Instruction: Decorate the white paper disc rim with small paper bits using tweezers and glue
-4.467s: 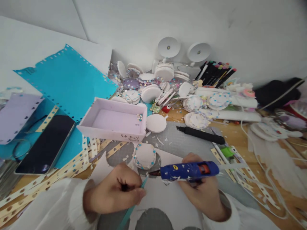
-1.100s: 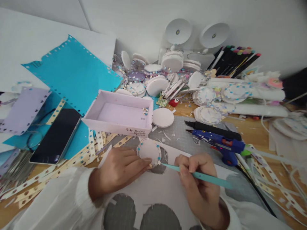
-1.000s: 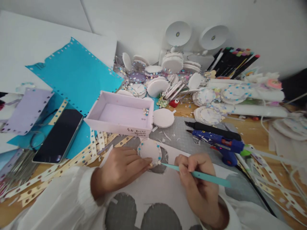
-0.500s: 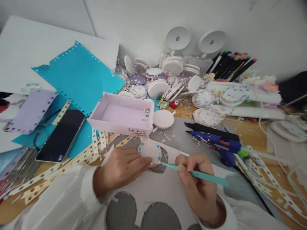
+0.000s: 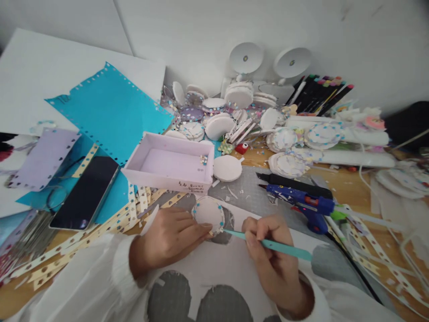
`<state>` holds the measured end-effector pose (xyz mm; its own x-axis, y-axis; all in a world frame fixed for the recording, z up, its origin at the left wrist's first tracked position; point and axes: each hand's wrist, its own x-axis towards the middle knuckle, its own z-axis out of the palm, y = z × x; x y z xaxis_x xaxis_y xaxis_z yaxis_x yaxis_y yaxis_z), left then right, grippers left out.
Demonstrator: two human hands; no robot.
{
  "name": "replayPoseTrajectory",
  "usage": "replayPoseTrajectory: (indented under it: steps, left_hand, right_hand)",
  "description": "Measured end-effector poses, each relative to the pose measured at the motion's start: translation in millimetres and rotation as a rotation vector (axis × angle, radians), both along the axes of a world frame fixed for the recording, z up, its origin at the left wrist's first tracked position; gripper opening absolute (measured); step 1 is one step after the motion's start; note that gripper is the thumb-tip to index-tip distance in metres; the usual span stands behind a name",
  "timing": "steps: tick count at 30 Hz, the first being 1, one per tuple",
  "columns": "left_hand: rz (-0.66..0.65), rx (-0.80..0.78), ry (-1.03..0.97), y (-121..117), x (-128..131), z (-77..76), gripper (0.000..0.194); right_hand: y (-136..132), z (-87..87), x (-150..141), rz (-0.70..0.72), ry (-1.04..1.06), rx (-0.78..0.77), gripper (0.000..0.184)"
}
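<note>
A round white disc, ringed with small blue stars, lies on cut white sheet. My left hand grips its lower left edge, fingers together and thumb side hidden. In my right hand are teal tweezers, pinched between thumb and fingers. Their thin tip meets the lower right rim of the disc, by a small pale piece too tiny to make out. Just beyond the disc stands a lilac open box with a few little stars in one corner.
A blue hot glue gun lies to the right, its cord trailing forward. On the left are a phone, punched paper strips and a blue sheet. Stacked decorated discs and markers stand at the back.
The view has shifted slightly. Both hands keep nearly the same pose, with the tweezers' tip still at the disc's lower right rim.
</note>
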<state>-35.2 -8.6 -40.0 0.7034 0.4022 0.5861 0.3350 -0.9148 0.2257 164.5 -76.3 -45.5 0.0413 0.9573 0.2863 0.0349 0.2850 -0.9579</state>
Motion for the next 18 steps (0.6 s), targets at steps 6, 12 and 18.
replayPoseTrajectory:
  steps: [6, 12, 18]
  left_hand:
    - [-0.005, -0.020, -0.029, 0.4, -1.1, -2.1, 0.006]
    - [0.020, -0.125, -0.052, 1.0, -2.3, 0.4, 0.012]
    - [0.040, -0.154, -0.085, -2.2, -1.7, 1.2, 0.012]
  right_hand:
    - [2.6, 1.9, 3.3, -0.097, 0.124, 0.000, 0.014]
    - [3.6, -1.1, 5.2, -0.231, 0.161, 0.080, 0.015]
    - [-5.4, 6.7, 3.6, -0.049, 0.073, 0.277, 0.010]
